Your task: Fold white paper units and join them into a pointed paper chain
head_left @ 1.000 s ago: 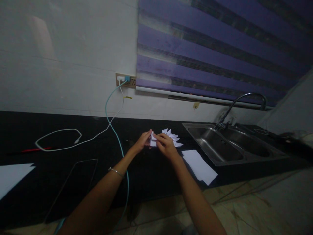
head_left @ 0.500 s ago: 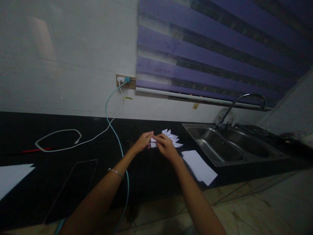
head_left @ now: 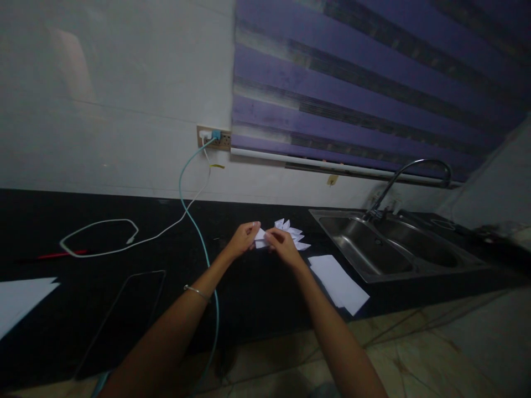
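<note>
A small folded piece of white paper (head_left: 260, 237) is held between my two hands over the dark counter. My left hand (head_left: 244, 239) pinches its left side, thumb and fingers closed. On the other side, my right hand (head_left: 282, 244) grips its right edge between thumb and fingertips. Just behind my right hand lies a cluster of pointed folded paper pieces (head_left: 296, 235), partly hidden by that hand. A stack of white paper sheets (head_left: 338, 282) rests to the right of my right forearm, close to the sink.
A double steel sink (head_left: 367, 251) with a curved faucet (head_left: 409, 166) stands at the right. The teal cable (head_left: 206, 249) runs from the wall outlet under my left forearm. A white cable (head_left: 99, 254), a red pen-like object (head_left: 58, 254) and larger paper sheets (head_left: 25, 298) lie left.
My hands have drawn slightly apart, and more of the folded paper shows between them. My right fingers have shifted back to its right edge. Everything else stays in place.
</note>
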Available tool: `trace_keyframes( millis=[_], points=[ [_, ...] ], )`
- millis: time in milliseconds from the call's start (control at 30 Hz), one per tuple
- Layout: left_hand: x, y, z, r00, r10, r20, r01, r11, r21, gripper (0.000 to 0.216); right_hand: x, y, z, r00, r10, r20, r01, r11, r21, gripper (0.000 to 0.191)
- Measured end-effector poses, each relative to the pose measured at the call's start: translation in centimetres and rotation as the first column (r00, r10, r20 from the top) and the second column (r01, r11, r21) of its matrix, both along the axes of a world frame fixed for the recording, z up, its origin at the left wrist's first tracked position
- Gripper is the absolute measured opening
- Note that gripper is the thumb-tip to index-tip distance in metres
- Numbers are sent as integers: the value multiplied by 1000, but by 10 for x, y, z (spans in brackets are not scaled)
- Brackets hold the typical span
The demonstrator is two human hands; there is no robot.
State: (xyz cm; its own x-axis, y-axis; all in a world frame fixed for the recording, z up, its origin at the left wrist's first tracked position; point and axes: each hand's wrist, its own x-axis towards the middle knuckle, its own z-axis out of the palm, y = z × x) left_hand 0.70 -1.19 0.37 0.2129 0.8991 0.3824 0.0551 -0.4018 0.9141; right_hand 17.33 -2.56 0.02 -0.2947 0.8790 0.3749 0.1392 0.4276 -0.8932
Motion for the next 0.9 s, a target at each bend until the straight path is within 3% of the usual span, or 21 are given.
trace_keyframes(
  millis=[200,900],
  points=[
    [1,0,-1,999,14,-42,-13,1000,24,48,-2,3,-3,1000,5,-27,-5,1000,12,29],
    [2,-2,-4,987,-159,-21,157,985,-70,46,3,7,-3,993,-94,-74,95,995,7,25]
  ],
)
